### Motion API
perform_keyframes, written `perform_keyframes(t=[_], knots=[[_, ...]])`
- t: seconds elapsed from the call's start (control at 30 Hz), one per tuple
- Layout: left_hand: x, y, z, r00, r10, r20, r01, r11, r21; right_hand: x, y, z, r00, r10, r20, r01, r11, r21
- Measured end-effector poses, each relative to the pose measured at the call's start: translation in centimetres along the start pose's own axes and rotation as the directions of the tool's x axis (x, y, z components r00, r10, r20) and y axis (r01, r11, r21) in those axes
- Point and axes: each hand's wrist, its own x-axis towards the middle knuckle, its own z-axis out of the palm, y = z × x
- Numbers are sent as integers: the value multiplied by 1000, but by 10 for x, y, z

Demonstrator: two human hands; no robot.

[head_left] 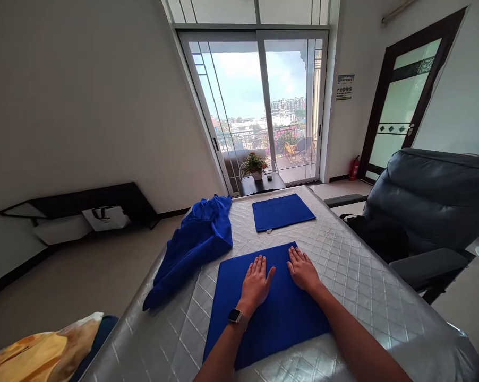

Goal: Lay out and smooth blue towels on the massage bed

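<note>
A folded blue cloth (271, 313) lies flat on the quilted grey mattress (362, 286) right in front of me. My left hand (256, 284), with a watch on its wrist, rests palm down on the cloth, fingers stretched out. Beside it my right hand (302, 269) also lies flat on the cloth near its far edge, fingers open. A second folded blue cloth (281, 211) sits farther up the mattress. A crumpled heap of blue cloth (195, 241) hangs over the mattress's left edge.
A dark grey recliner chair (430, 207) stands close on the right. A small dark table with a potted plant (255, 165) stands before the sliding glass doors (259, 106). A low black shelf with a white bag (106, 217) lines the left wall. A yellow pillow (44, 350) is at bottom left.
</note>
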Motion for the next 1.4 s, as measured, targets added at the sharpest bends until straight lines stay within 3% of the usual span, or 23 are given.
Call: perform_keyframes(t=[0.2, 0.33, 0.63, 0.9, 1.2, 1.4], knots=[[-28, -78, -9, 988, -155, -2, 155, 987, 51, 1, 2, 4, 1000, 2, -6, -2, 999, -33], [-41, -106, -12, 970, -242, -23, 242, 970, 30, 2, 3, 9, 1000, 3, -21, -5, 998, -58], [-42, -101, -13, 965, -249, -78, 249, 968, -6, 1, -1, 5, 999, 47, 13, -45, 994, -97], [-43, -99, -14, 960, -273, -68, 272, 962, -28, 31, -8, -8, 999, 33, 9, -31, 989, -143], [-44, -99, -19, 960, -277, -34, 276, 961, -14, 42, 5, 9, 998, 60, -37, -64, 990, -127], [-42, -104, -16, 965, -259, -34, 259, 966, 2, 42, 6, 8, 997, 45, -57, -50, 995, -91]])
